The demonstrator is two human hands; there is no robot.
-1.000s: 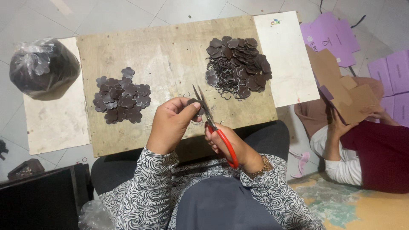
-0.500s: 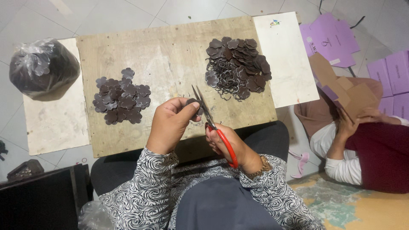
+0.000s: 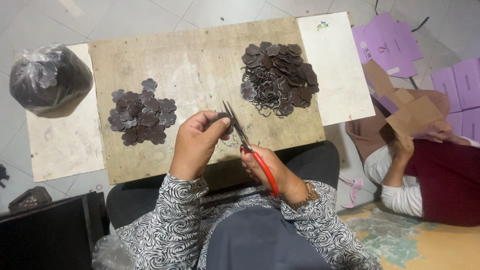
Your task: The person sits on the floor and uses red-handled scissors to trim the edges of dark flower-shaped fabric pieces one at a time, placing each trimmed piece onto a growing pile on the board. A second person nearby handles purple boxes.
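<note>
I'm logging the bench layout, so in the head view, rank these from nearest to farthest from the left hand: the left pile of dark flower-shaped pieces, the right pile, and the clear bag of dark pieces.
Measured from the left hand:
1. Left pile of dark flower-shaped pieces, just left of the hand on the wooden board.
2. Right pile, up and to the right on the board.
3. Clear bag of dark pieces, off the board at far left.

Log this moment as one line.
left hand: pinches dark flower piece | right hand: red-handled scissors, blades at piece | board: two piles of dark pieces

Zebra-print sleeves [image 3: 175,220] (gold wristwatch [image 3: 302,197]).
</note>
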